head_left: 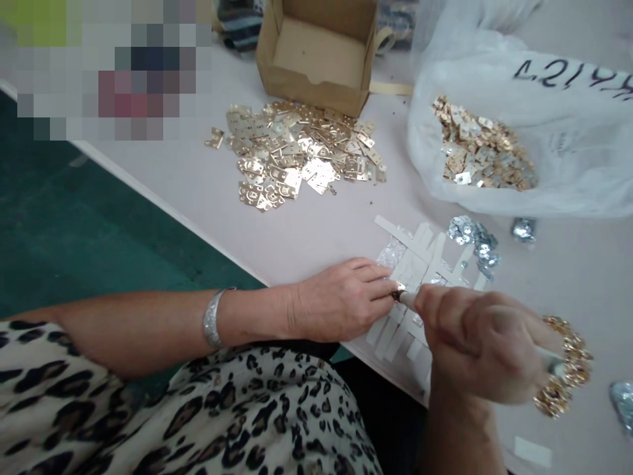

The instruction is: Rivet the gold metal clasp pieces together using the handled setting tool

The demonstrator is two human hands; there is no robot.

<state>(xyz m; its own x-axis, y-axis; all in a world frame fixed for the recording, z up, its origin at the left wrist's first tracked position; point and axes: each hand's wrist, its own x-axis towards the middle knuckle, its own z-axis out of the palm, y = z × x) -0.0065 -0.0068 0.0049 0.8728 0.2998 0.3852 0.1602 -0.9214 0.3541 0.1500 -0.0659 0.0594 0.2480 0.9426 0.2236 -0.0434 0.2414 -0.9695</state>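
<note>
My left hand [346, 297] rests low over a pad of bubble wrap and crossed strips of pale tape [420, 254]. Its fingers are pressed together, holding down a small shiny metal piece [397, 288] that is mostly hidden. My right hand [484, 340], a little blurred, is wrapped round a pale rod-shaped hand tool [408, 301]. The tool's narrow end meets the metal piece at my left fingertips, and its other end shows beyond the fist. Just past the pad lies a small heap of silvery round parts [475, 241].
A pile of gold metal plates [301, 152] spreads before an open cardboard box [316, 92]. A white plastic bag [568, 165] holds small gold pieces [487, 148]. Gold ring-like parts [573, 363] lie at right, near a silvery packet [622, 402]. The table edge [163, 204] runs diagonally at left.
</note>
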